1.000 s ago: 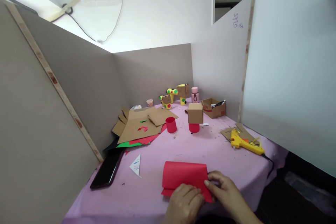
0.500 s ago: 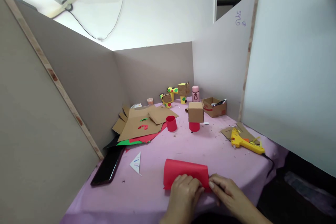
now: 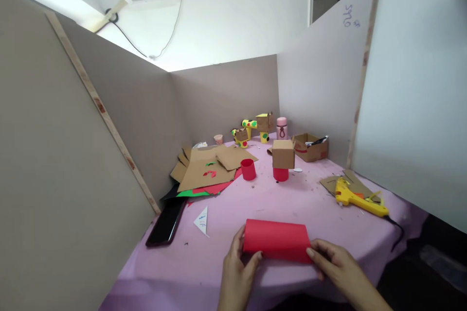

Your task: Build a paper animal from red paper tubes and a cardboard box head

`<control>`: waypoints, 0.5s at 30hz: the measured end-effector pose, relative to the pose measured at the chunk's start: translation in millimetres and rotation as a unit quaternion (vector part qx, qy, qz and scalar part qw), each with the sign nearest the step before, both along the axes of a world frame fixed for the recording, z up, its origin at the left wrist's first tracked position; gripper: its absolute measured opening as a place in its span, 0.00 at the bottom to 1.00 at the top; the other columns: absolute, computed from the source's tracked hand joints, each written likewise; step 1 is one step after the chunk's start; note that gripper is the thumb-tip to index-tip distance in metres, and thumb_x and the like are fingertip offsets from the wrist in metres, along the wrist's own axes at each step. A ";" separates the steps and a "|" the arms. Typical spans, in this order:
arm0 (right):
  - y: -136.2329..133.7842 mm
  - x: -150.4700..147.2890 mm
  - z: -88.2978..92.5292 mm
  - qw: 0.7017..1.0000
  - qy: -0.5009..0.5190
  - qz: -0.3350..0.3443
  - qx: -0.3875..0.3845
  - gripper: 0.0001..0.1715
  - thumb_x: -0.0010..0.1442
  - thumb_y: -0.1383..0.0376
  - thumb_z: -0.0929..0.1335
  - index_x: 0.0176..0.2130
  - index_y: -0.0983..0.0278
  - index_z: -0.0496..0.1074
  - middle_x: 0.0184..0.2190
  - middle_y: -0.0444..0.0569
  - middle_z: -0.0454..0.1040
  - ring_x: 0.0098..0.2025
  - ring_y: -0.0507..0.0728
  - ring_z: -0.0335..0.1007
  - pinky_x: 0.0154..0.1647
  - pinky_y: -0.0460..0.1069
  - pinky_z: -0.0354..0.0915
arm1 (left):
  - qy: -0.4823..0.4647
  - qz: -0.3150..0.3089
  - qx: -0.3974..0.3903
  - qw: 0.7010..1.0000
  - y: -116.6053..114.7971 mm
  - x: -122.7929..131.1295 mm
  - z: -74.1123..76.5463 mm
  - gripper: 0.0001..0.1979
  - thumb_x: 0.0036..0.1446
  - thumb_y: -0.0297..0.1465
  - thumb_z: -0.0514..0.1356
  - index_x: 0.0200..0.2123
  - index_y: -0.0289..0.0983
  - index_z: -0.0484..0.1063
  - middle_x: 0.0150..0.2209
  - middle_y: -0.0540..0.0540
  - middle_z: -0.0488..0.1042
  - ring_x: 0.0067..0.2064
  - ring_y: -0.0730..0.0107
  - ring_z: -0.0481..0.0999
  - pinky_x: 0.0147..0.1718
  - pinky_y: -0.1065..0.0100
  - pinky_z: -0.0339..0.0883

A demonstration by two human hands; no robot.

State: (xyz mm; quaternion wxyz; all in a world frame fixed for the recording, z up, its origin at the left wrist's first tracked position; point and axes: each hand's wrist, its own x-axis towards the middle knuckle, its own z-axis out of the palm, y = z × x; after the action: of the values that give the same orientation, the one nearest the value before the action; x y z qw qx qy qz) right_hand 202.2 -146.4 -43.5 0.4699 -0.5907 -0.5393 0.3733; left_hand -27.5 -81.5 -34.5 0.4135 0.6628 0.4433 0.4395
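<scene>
Red paper (image 3: 276,240) is rolled into a tube, left hand (image 3: 237,267) and right hand (image 3: 337,267) pinching its ends; seam not yet glued.

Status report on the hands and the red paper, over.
Left hand grips left end of rolled red paper; right hand pinches right end. Roll lies flat on the pink tablecloth. Glue gun well clear, over.

Left hand (image 3: 236,265) low at the near edge, thumb up, fingers curled inward in a grip. Right hand (image 3: 337,268) beside it, well apart, fingers pointing left, thumb tip pressed down. Both forearms run toward the body.
</scene>
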 end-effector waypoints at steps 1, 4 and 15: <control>-0.1 0.8 -0.3 1.000 0.003 -0.005 -0.003 0.18 0.58 0.53 0.62 0.24 0.62 0.65 0.15 0.38 0.61 0.20 0.53 0.60 0.25 0.47 0.56 | -0.024 -0.008 -0.013 1.000 -1.5 0.7 -0.1 0.29 0.54 0.35 0.59 0.57 0.33 0.57 0.44 0.38 0.76 0.45 0.59 0.75 0.46 0.62 0.66; -0.4 2.9 -1.8 1.000 0.012 -0.019 -0.011 0.18 0.57 0.53 0.63 0.25 0.62 0.67 0.14 0.38 0.61 0.19 0.53 0.60 0.24 0.47 0.55 | -0.049 -0.010 -0.037 0.998 -6.1 2.3 1.3 0.32 0.55 0.38 0.59 0.59 0.33 0.53 0.26 0.50 0.74 0.29 0.67 0.72 0.32 0.69 0.65; -4.8 -1.9 -10.0 0.994 0.067 -0.084 -0.011 0.18 0.55 0.51 0.65 0.35 0.63 0.71 0.13 0.38 0.64 0.18 0.53 0.58 0.22 0.48 0.51 | 0.046 0.040 0.000 0.998 -23.0 11.7 -2.7 0.31 0.59 0.44 0.51 0.62 0.34 0.54 0.25 0.50 0.73 0.27 0.67 0.70 0.29 0.71 0.61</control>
State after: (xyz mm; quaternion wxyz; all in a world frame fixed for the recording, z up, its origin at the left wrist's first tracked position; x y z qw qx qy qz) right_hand 200.3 -151.1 -53.5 0.5280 -0.6131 -0.4506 0.3771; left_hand -15.8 -104.5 -37.2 0.3745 0.6646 0.4876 0.4246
